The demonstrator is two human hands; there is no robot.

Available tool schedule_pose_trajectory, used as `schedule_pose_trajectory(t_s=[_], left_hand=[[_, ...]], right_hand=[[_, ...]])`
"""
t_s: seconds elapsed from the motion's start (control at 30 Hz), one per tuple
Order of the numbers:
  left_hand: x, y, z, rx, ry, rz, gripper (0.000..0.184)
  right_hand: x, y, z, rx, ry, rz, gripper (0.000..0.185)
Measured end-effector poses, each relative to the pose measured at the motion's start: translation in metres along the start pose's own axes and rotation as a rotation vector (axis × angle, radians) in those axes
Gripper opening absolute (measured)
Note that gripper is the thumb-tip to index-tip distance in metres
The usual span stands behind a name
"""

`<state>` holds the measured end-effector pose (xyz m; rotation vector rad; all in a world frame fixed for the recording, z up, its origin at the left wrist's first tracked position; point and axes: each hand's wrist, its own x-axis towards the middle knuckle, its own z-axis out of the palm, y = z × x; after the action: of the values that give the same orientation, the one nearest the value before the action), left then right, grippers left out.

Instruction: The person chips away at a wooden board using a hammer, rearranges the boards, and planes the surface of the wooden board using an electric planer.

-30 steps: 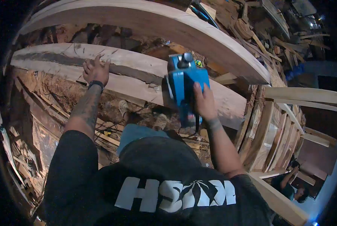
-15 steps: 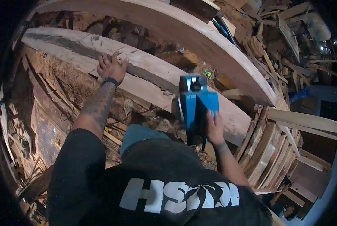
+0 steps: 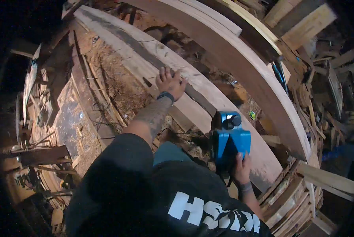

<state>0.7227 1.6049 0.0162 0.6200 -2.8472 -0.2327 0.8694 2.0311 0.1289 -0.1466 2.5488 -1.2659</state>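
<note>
A long, pale curved timber beam [image 3: 202, 85] runs diagonally below me, with a dark rough strip [image 3: 141, 53] along its upper face. My left hand [image 3: 171, 83] rests flat on the beam, fingers spread across the edge of the strip. At the beam's near right part sits a blue electric planer [image 3: 233, 138], where the dark strip ends. My right hand [image 3: 242, 168] is closed around the rear of the planer; its handle is mostly hidden by the hand and the dark body.
A second thick curved beam [image 3: 260, 75] lies beyond the first. Stacked boards [image 3: 289, 201] stand at the lower right. Wood shavings [image 3: 110, 79] cover the ground, and scrap timber [image 3: 48, 154] lies at left. A black-shirted body [image 3: 177, 185] fills the lower middle.
The view has turned, so beams, hands and planer appear lower and further right. My left hand stays flat on the beam; my right hand keeps hold of the planer.
</note>
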Motion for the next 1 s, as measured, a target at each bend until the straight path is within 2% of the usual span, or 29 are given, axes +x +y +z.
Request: schedule_pose_trajectory(t_s=[0.13, 0.23, 0.33, 0.37, 0.5, 0.63, 0.7, 0.77, 0.87, 0.93, 1.0], left_hand=[[0.0, -0.006, 0.006, -0.029, 0.016, 0.001, 0.057], [-0.001, -0.011, 0.015, -0.038, 0.081, 0.024, 0.054], [-0.001, -0.004, -0.003, -0.059, -0.02, -0.014, 0.053], [0.001, -0.005, 0.006, -0.019, 0.004, -0.016, 0.054], [0.003, -0.006, 0.008, 0.049, 0.016, 0.014, 0.057], [0.001, -0.003, 0.005, 0.043, -0.001, 0.011, 0.056], [0.001, -0.003, 0.007, 0.034, 0.009, 0.004, 0.056], [0.0, -0.004, 0.004, 0.035, 0.008, 0.007, 0.056], [0.002, -0.004, 0.002, 0.031, 0.006, 0.026, 0.056], [0.002, -0.006, 0.012, 0.016, 0.034, 0.011, 0.056], [0.002, -0.003, 0.005, 0.015, 0.011, 0.025, 0.056]], right_hand=[[0.082, -0.031, 0.011, 0.112, 0.036, -0.002, 0.041], [0.103, -0.051, 0.017, 0.141, 0.057, 0.001, 0.043], [0.075, -0.021, 0.013, -0.003, 0.017, 0.075, 0.045], [0.053, -0.034, 0.003, 0.049, 0.0, 0.048, 0.046], [-0.013, 0.006, -0.004, -0.063, -0.023, 0.119, 0.044], [0.035, -0.001, 0.013, -0.036, 0.074, 0.105, 0.044], [0.08, -0.055, 0.017, 0.087, 0.117, -0.013, 0.045], [0.114, -0.067, 0.025, 0.15, 0.131, 0.035, 0.042], [0.111, -0.063, 0.026, 0.26, 0.071, 0.077, 0.041], [0.079, -0.057, 0.01, 0.159, 0.004, 0.078, 0.039], [0.026, -0.032, 0.005, -0.021, 0.088, -0.025, 0.037]])
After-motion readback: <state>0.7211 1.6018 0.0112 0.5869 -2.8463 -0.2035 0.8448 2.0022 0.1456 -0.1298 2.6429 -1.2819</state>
